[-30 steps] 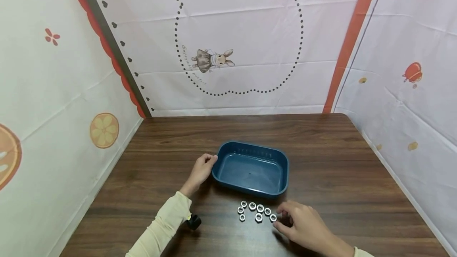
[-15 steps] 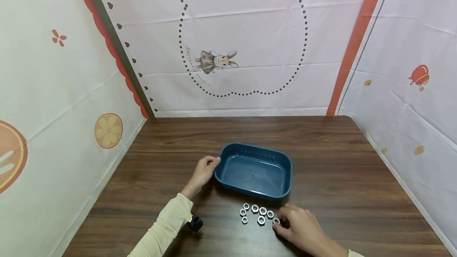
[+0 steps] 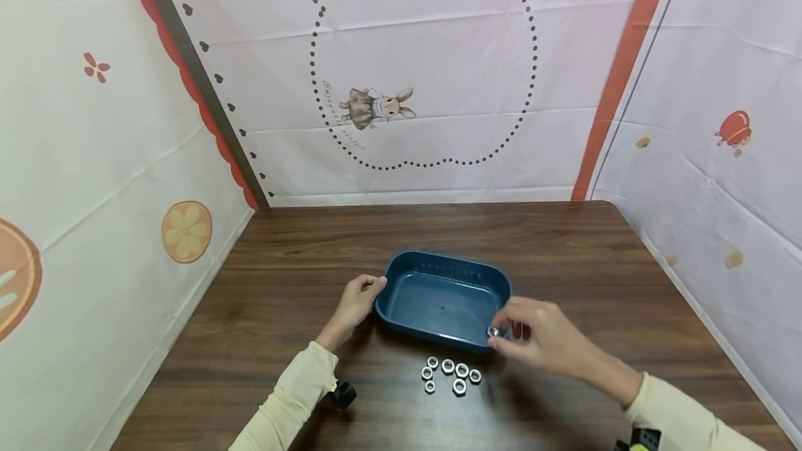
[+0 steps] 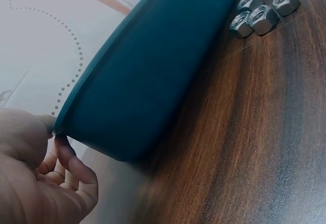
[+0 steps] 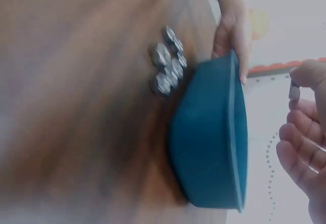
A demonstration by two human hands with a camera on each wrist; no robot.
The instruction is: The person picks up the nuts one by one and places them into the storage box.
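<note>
A blue rectangular tray [image 3: 438,305] stands on the wooden table, its inside bare. My left hand [image 3: 356,303] pinches the tray's left rim between thumb and fingers, as the left wrist view [image 4: 56,178] also shows. Over the tray's front right corner, my right hand [image 3: 541,336] pinches a metal hex nut [image 3: 493,332] between thumb and fingertip. In the right wrist view this nut [image 5: 294,90] is held above the rim level. Several more hex nuts [image 3: 460,387] lie on the table just in front of the tray.
Brown wood-grain table [image 3: 301,242] surrounds the tray. Printed cloth walls [image 3: 426,54] rise at the back and both sides. A black wrist-camera [image 3: 342,394] sits under the left sleeve, and another [image 3: 645,438] is on the right wrist.
My right hand pinched the rightmost nut off the table, then lifted it forward over the tray's front right corner. My left hand stays on the rim; the head view shifted slightly.
</note>
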